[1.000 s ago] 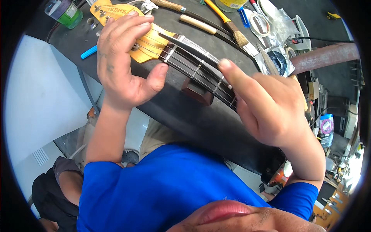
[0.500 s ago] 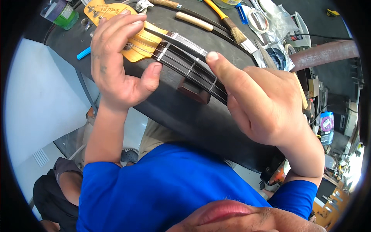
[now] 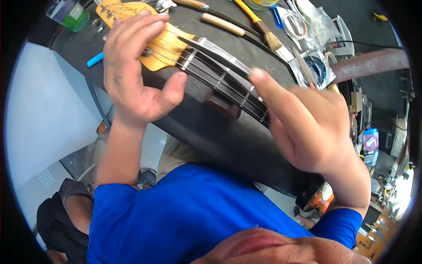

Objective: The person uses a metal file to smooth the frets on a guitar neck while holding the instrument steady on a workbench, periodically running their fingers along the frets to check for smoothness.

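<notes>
A guitar lies across the dark bench, its honey-coloured wooden headstock (image 3: 169,50) at the upper left and its dark fretted neck (image 3: 220,79) running down to the right. My left hand (image 3: 132,70) is around the headstock, fingers laid over its face and thumb beside the near edge of the neck. Along the far side of the fretboard lies a narrow dark strip (image 3: 191,42) with a tapered end; its exact kind is unclear. My right hand (image 3: 307,119), slightly blurred, has its index finger pressed along that strip and the other fingers curled, hiding the neck beyond.
A brown block (image 3: 222,103) sits beneath the neck. Behind it lie a wooden handle (image 3: 223,24), a yellow-handled brush (image 3: 270,37), tape rolls (image 3: 294,24) and plastic wrapping. A green-labelled cup (image 3: 74,17) stands far left. A thick pipe (image 3: 369,64) juts in from the right.
My right hand has slid to the right and slightly nearer me, and the dark strip has shifted along with it. The left hand stays on the headstock, which has moved slightly right.
</notes>
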Motion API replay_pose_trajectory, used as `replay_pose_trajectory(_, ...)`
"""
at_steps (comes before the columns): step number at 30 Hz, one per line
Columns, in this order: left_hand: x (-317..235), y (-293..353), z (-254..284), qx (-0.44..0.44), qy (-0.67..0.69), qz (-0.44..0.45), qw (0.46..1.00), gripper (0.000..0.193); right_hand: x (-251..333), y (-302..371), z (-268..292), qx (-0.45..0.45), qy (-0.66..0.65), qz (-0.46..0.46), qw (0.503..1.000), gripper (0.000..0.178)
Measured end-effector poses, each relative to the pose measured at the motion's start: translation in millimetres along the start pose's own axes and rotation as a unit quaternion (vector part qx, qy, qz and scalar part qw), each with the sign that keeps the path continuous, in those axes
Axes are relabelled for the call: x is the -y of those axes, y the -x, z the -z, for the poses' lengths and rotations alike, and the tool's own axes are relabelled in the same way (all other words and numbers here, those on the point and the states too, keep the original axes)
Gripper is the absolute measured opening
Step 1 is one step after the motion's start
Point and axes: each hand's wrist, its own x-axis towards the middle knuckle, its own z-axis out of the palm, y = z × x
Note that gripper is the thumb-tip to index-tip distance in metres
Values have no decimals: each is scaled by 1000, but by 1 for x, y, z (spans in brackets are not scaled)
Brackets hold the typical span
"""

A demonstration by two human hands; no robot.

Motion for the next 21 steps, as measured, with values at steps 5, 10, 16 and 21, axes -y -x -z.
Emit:
replay_pose_trajectory(5,5,5,-1,-5,7,4,1000,68,4,-6,1,-1,-12,7,1000,65)
replay_pose_trajectory(10,1,-1,0,2,-2,-4,1000,70,2,-11,1,-4,-10,7,1000,66)
replay_pose_trajectory(16,0,2,-3,2,9,1,1000,70,5,7,6,6,-5,-22,1000,65)
replay_pose_trajectory(21,4,3,-2,-5,16,4,1000,70,5,-13,-2,4,-4,-7,1000,65)
